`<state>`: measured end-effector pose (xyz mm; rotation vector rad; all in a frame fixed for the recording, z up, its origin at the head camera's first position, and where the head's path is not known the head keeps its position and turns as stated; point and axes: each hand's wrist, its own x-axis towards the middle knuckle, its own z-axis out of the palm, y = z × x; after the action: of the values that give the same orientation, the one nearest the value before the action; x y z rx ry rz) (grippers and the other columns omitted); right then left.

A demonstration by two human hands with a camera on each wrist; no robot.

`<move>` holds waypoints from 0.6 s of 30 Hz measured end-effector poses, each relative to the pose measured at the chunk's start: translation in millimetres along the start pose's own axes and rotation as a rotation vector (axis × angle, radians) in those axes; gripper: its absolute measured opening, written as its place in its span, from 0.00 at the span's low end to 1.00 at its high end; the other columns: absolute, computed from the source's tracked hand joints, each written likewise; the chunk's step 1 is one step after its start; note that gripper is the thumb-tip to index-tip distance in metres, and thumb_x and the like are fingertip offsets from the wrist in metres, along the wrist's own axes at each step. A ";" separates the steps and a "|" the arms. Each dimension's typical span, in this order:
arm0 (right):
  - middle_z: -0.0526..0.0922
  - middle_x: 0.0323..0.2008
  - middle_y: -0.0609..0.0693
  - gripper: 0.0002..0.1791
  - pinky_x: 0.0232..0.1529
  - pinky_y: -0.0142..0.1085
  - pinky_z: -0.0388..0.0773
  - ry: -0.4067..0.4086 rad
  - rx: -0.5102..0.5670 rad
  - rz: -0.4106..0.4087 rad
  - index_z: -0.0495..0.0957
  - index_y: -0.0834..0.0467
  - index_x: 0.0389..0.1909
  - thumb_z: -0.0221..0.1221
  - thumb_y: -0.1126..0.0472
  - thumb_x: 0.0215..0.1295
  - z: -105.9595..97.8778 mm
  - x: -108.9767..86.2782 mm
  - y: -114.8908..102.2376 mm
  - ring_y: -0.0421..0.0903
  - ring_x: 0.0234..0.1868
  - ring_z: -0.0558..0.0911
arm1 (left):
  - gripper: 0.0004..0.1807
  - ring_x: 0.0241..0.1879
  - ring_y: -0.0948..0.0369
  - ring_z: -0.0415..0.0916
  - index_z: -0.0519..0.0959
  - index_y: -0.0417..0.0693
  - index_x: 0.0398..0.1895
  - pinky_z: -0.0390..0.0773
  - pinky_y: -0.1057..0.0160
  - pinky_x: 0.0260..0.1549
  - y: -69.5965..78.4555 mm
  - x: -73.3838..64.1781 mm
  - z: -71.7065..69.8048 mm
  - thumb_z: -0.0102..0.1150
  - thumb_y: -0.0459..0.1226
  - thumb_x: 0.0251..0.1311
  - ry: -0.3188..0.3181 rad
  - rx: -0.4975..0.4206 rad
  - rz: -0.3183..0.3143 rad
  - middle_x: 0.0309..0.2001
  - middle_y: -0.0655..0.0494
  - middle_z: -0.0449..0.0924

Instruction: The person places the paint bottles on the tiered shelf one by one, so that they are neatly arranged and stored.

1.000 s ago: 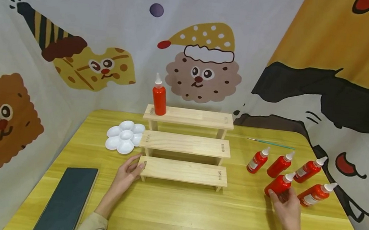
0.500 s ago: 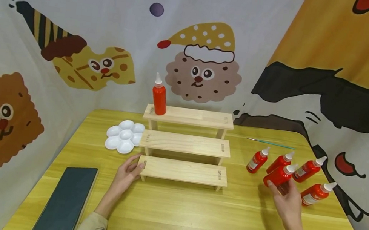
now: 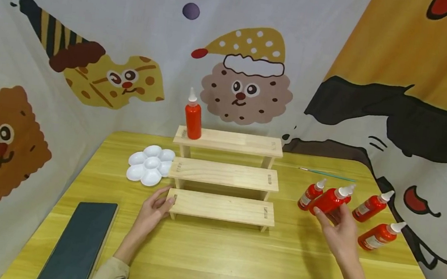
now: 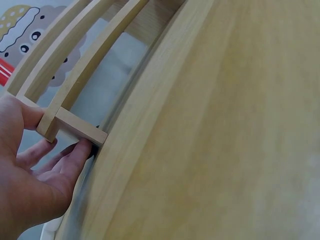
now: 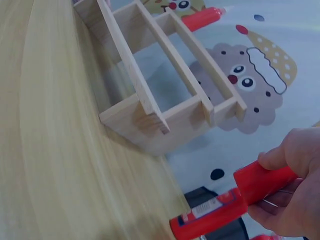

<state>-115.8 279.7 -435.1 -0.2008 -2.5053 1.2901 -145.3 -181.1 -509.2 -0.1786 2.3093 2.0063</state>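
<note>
My right hand (image 3: 341, 231) grips a red paint bottle (image 3: 328, 202) with a white nozzle, lifted above the table at the right. In the right wrist view the held bottle (image 5: 262, 181) lies between thumb and fingers, overlapping another standing bottle (image 5: 207, 216). My left hand (image 3: 153, 210) holds the left end of the three-step wooden rack (image 3: 221, 207), thumb at the lowest board's edge. The left wrist view shows its fingers (image 4: 75, 162) against the rack's side panel. One red bottle (image 3: 194, 121) stands at the left of the top step.
Several red bottles stand on the table at the right, such as one by the edge (image 3: 378, 237) and one nearer the rack (image 3: 310, 197). A thin brush (image 3: 327, 174) lies behind them. Left of the rack are a white flower-shaped palette (image 3: 151, 163) and a dark book (image 3: 79, 238).
My right hand has lifted the paint bottle off the table and carried it left and away from me, in front of another bottle. My left hand stays at the rack.
</note>
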 end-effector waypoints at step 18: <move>0.85 0.55 0.62 0.26 0.47 0.14 0.75 -0.032 0.138 -0.249 0.72 0.62 0.64 0.65 0.60 0.69 26.1 30.5 -51.4 0.22 0.45 0.79 | 0.29 0.59 0.45 0.79 0.67 0.49 0.74 0.85 0.53 0.53 -1.0 -0.9 1.0 0.58 0.42 0.73 0.017 0.013 0.001 0.64 0.31 0.75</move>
<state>-152.3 237.8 -401.0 0.1598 -2.3644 1.3623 -144.3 -180.2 -510.1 -0.1946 2.3319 1.9975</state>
